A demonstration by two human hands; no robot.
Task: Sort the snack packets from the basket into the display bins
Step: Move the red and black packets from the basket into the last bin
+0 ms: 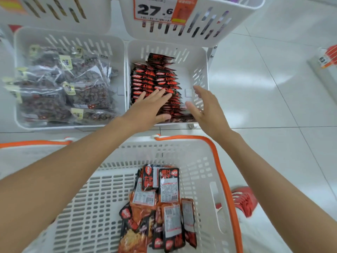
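- Left hand (153, 106) flat, fingers straight, pressing on the row of red-and-black foil snack packets (155, 77) in the white slotted plastic display bin (200, 57)
- Right hand (204, 108) spread and empty, beside that row (contact unclear)
- More matching packets (164, 198) lie loose in the white perforated basket with orange rim (220, 170)
- Judged step: squaring the row; next calls for reaching into the basket and gripping another batch
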